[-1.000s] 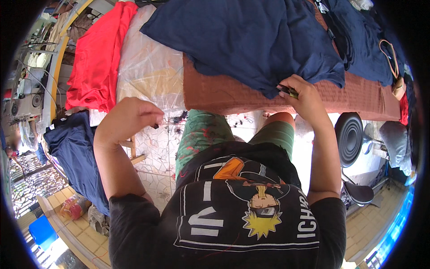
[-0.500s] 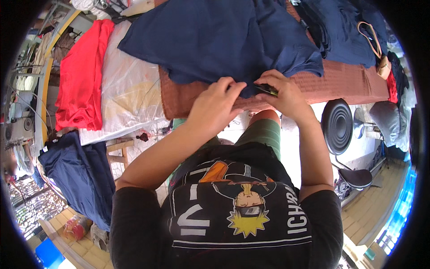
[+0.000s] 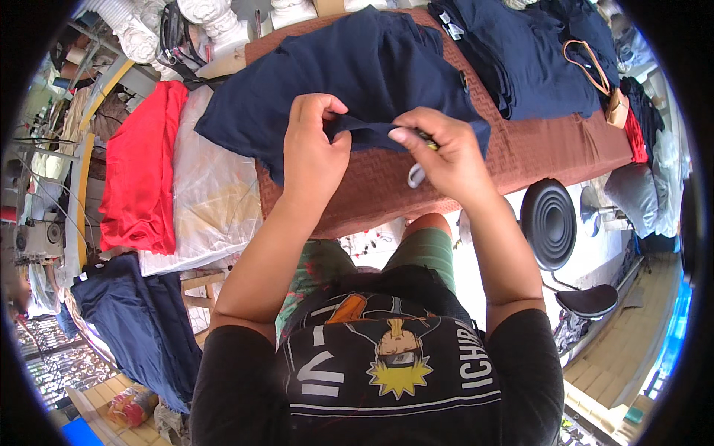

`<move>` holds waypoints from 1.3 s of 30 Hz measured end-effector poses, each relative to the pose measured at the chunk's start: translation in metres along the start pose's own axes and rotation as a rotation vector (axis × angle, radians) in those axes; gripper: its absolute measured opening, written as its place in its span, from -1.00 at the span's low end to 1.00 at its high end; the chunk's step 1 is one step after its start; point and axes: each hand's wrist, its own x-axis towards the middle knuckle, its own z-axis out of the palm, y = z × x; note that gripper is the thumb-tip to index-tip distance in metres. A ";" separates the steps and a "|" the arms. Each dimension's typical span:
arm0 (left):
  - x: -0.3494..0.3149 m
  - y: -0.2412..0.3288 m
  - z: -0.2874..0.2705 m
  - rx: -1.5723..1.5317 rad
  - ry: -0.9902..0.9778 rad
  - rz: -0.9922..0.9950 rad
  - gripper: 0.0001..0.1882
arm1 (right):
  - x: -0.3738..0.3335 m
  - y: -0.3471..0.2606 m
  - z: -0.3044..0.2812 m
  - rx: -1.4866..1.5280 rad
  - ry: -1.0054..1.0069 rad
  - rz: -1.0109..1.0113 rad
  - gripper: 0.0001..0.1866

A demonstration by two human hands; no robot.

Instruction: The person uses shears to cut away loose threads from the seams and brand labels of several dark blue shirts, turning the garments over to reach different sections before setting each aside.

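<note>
A navy blue garment [image 3: 349, 70] lies spread on the brown-covered table in front of me. My left hand [image 3: 315, 152] is closed on its near edge, thumb and fingers pinching the cloth. The fingers of my right hand [image 3: 450, 152] grip the same edge a short way to the right, so a strip of hem stretches between the two hands. Tucked in my right palm is a small black and yellow tool, probably thread snips; a grey loop [image 3: 416, 176] shows below the fingers. The palm hides most of it.
More navy garments [image 3: 513, 63] are stacked at the far right of the brown cloth [image 3: 387, 193]. Red fabric [image 3: 141, 171] lies on the plastic-covered surface [image 3: 216, 178] at left, with navy cloth [image 3: 141, 320] draped below. A round black stool seat [image 3: 548, 223] stands right of the table.
Both hands have risen from the table edge with the garment's hem, which is now lifted and stretched between them. The garment has shifted, and the grey loop has come into sight.
</note>
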 end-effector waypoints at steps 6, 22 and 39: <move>-0.017 0.027 -0.032 -0.788 -0.532 -0.431 -0.49 | -0.005 0.010 -0.011 0.115 0.176 0.230 -0.81; -0.040 0.023 -0.024 -0.684 -0.354 -0.369 -0.57 | -0.020 -0.018 0.011 -0.060 0.142 -0.071 -0.78; -0.040 0.032 -0.019 -0.547 -0.263 -0.396 -0.66 | -0.037 -0.027 0.010 -0.116 0.031 -0.075 -0.77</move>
